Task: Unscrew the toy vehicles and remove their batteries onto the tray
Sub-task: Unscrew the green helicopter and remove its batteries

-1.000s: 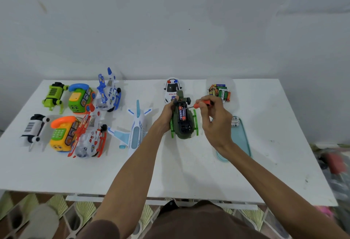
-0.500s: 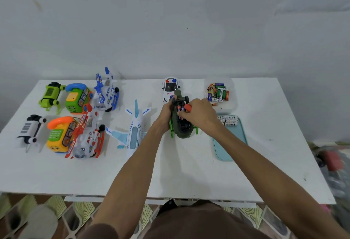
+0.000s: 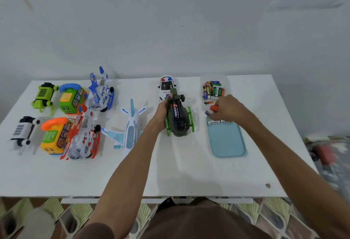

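Helicopter (image 3: 179, 119) belly-up in L hand (image 3: 162, 110); police car (image 3: 166, 86) reads "POLIC".

Left hand (image 3: 162, 112): arm extended forward, fingers curled round dark green plastic toy helicopter (image 3: 180, 125). Right hand (image 3: 228, 109): arm extended forward-right, fingers clasping orange-handled screwdriver (image 3: 214, 108).

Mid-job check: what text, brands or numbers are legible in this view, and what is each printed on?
"POLIC": hood of the police car; the rest is hidden behind the green helicopter.
"Nybright", as best it reads: white battery at the far end of the tray.
"FLIGHT", blurred: side of the white airplane.
Too small to read: labels on the batteries in the clear container, and on those in the helicopter.
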{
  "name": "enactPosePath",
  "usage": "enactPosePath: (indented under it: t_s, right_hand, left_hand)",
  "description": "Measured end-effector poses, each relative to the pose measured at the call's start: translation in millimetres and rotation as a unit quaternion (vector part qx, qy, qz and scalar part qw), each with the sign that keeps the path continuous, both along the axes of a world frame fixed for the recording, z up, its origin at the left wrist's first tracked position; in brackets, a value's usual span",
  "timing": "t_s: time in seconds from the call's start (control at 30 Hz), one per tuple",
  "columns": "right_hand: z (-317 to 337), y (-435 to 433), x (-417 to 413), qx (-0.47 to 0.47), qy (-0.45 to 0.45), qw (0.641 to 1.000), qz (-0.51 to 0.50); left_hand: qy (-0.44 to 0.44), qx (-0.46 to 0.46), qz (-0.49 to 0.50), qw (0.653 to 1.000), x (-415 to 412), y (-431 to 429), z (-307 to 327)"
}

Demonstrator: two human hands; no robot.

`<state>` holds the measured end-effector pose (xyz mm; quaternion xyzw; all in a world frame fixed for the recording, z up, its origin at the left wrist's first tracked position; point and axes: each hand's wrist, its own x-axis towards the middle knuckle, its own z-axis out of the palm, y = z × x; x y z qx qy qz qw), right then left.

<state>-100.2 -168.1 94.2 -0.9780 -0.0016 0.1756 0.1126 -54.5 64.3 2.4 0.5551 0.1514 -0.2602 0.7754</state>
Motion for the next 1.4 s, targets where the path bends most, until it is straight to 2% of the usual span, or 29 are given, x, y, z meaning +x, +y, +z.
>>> enactPosePath:
  t_s: [0.07,0.27,0.47,0.7,0.8,0.87,0.93,1.07,1.13,1.2,1.27,1.33,1.4]
  right_hand:
    - [-14,-16,-8,-0.064,0.001,0.998,0.01]
    - [-45,-22,-19,-0.125,-0.015,0.99,0.056]
    - [-53,-16,-18,-0.11,-0.046,0.992,0.035]
    - [-47,-17,-12,-0.069,-0.013,0.997,0.007]
    - [-40,-13,-8,-0.023,-0.06,0.998,-0.012]
    - [-34,-6,-5,0.052,-0.105,0.993,-0.014]
    - [-24,5,-3,0.115,-0.166,0.979,-0.003]
    - [1,30,-6,0.102,-0.295,0.949,-0.043]
    - [11,40,-9,0.172,-0.337,0.922,-0.078]
    - [15,49,-12,0.32,-0.338,0.877,-0.119]
    - [17,60,-15,0.425,-0.313,0.837,-0.139]
    - [12,68,-17,0.452,-0.31,0.828,-0.116]
    - [5,74,-17,0.443,-0.309,0.837,-0.09]
  left_hand:
    - [0.002,-0.009,0.0,1.0,1,0,0]
    - [0.003,-0.022,-0.005,1.0,-1,-1,3]
    - [0.009,-0.032,0.003,0.999,-5,-2,8]
    - [0.011,-0.033,-0.001,0.999,-6,-1,10]
    - [0.009,-0.032,0.0,0.999,-4,-1,10]
    - [0.015,-0.028,0.003,0.999,-4,-1,9]
    - [0.015,-0.025,0.005,1.0,-4,-1,9]
    - [0.015,-0.025,0.008,1.0,-5,-1,10]
    - [0.01,-0.022,0.007,1.0,-5,-1,9]
    - [0.009,-0.019,0.009,1.0,-4,0,9]
    - [0.011,-0.023,0.007,1.0,-5,0,9]
    - [0.008,-0.024,0.0,1.0,-5,0,10]
    - [0.003,-0.023,-0.008,1.0,-6,0,11]
